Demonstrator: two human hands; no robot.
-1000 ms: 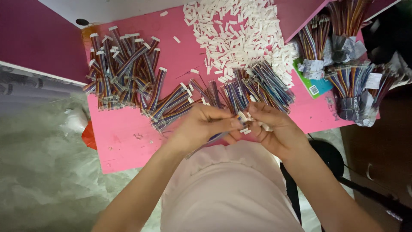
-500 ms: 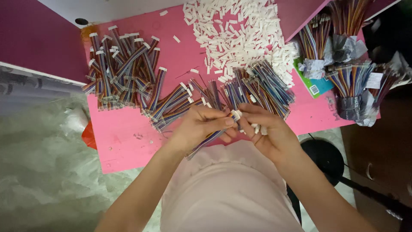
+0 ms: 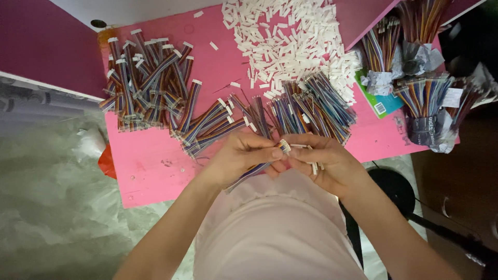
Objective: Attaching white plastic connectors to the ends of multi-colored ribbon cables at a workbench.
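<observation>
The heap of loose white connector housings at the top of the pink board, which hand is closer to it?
Right. The right hand sits almost straight below the heap of white connector housings; the left hand is below and further left.

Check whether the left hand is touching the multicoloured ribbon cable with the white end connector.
Touching. The head view shows the left hand pinching the multicoloured ribbon cable just below its white connector, with the cable running under the fingers.

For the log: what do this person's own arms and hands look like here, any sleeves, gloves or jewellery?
Both forearms are bare to the frame edge, with no sleeves in view. The left hand and right hand wear no gloves, and no rings, watch or bracelet can be seen. The only clothing in view is a pale pink garment over the lap.
</observation>
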